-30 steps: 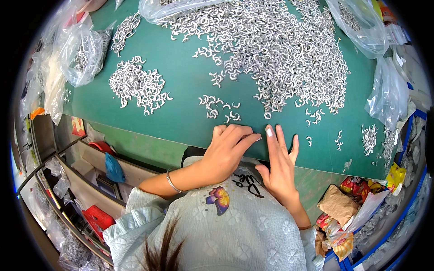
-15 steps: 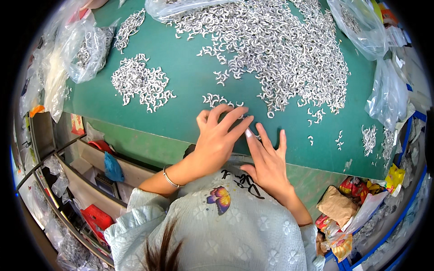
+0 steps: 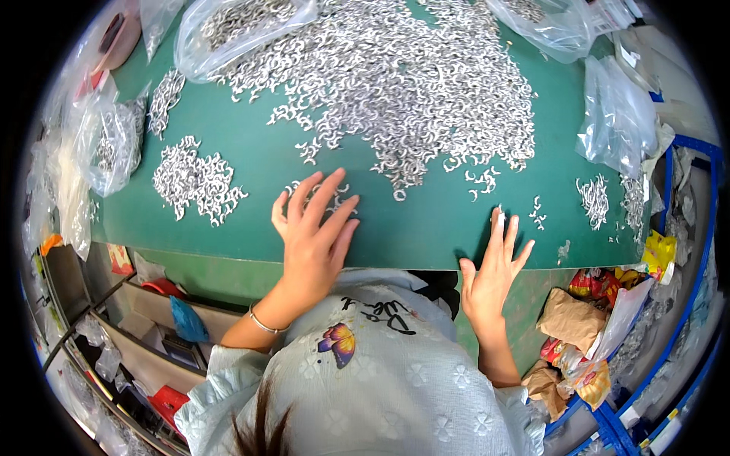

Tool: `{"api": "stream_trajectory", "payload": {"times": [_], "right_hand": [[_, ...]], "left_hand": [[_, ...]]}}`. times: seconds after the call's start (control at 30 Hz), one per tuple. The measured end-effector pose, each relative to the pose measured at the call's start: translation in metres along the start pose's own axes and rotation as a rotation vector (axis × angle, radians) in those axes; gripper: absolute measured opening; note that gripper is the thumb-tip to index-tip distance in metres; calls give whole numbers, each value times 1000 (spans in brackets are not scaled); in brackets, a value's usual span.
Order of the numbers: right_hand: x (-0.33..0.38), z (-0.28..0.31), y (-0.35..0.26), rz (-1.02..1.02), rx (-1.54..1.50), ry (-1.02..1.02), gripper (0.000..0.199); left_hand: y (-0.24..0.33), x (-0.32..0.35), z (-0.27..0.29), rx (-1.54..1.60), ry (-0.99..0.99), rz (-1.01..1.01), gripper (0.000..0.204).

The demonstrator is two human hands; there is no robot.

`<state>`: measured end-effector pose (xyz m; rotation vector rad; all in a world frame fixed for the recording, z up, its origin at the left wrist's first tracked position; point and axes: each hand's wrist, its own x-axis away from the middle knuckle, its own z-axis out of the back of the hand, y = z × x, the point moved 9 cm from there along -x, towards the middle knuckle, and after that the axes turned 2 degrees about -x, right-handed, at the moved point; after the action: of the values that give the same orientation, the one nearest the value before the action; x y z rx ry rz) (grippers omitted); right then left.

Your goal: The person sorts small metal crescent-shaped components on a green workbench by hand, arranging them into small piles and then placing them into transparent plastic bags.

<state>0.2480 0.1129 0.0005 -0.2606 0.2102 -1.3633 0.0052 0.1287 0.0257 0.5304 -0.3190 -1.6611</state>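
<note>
Small silvery crescent-shaped metal pieces lie all over a green tabletop (image 3: 411, 235). My left hand (image 3: 313, 232) has its fingers spread over a small cluster of crescent pieces (image 3: 341, 199), partly covering it. My right hand (image 3: 489, 281) is stretched out flat near the table's front edge, fingers apart, with a white spot at one fingertip that I cannot make out. Beyond both hands spreads the large heap of crescent pieces (image 3: 426, 91). A smaller pile (image 3: 196, 182) sits to the left of my left hand. A few loose pieces (image 3: 538, 213) lie right of my right fingertips.
Clear plastic bags (image 3: 236, 34) with pieces stand on the heap's far left and at the left edge (image 3: 114, 144). Another clear bag (image 3: 620, 114) lies at the right. Small piles (image 3: 593, 202) sit near the right end. Below stand wooden compartments (image 3: 152, 311) and a blue-framed rack (image 3: 703, 251).
My hands have come apart: the right has moved rightward, while the left stays over the small cluster with its fingers more spread. The whole view has shifted.
</note>
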Motion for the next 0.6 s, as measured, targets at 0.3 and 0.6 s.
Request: {"api": "stream_trajectory", "payload": {"times": [0.3, 0.6], "right_hand": [[-17, 10, 14, -36, -66, 17, 83], [-56, 5, -21, 118, -217, -20, 86]], "left_hand": [[49, -8, -35, 67, -222, -154, 55], [76, -24, -63, -17, -300, -201, 63]]}}
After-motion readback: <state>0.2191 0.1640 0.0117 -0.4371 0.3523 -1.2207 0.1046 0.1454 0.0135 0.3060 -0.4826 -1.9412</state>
